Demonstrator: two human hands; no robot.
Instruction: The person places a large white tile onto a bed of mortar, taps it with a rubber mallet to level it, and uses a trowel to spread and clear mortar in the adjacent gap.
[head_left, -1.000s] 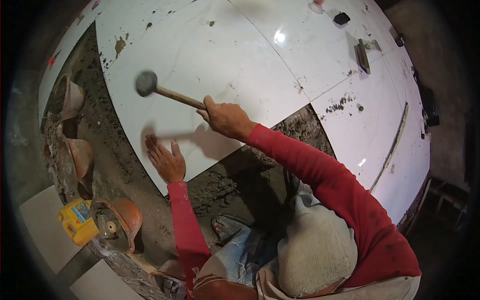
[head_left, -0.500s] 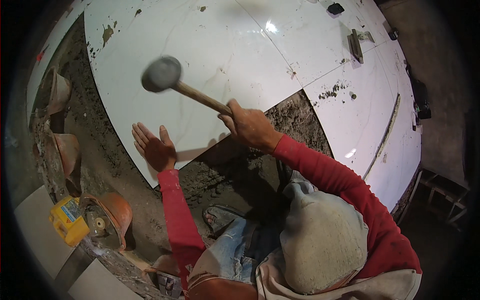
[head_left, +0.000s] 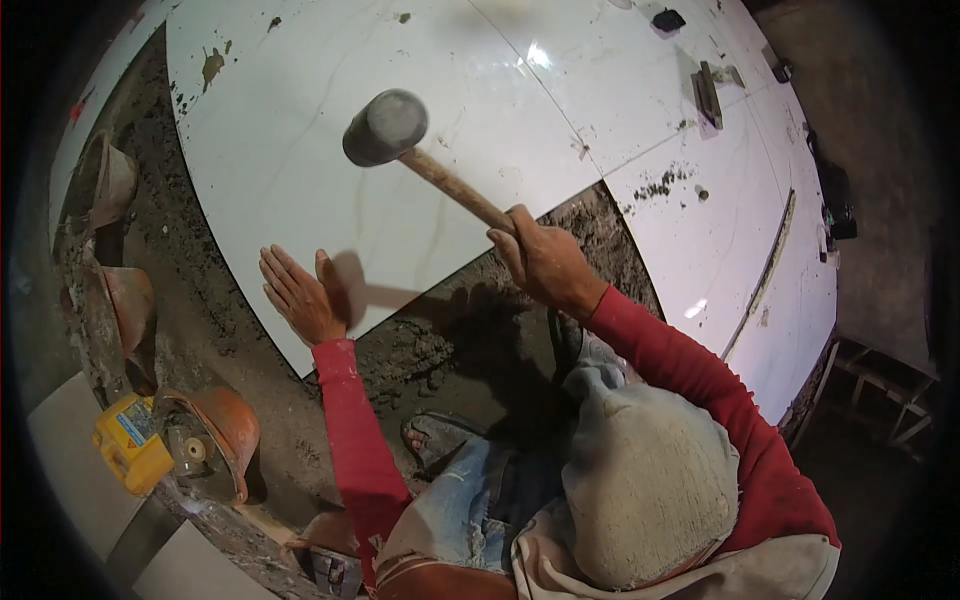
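My right hand is wrapped round the wooden handle of a rubber mallet. The mallet's dark grey head hangs above a large white marbled tile, and its shadow falls on the tile beside my left hand. That left hand lies flat near the tile's close corner, fingers stretched out and thumb apart, holding nothing. Wet grey mortar spreads along the tile's near edge, below my hands.
Several orange-brown pans line the left side, with a yellow jug beside them. At the far right, a trowel-like tool lies on the tiles. A long thin strip rests closer on that side. Mortar crumbs dot the tiles.
The mallet and my right hand have shifted right; the mallet head is higher in the picture, while my hand is slightly lower. My left hand stays nearly in place.
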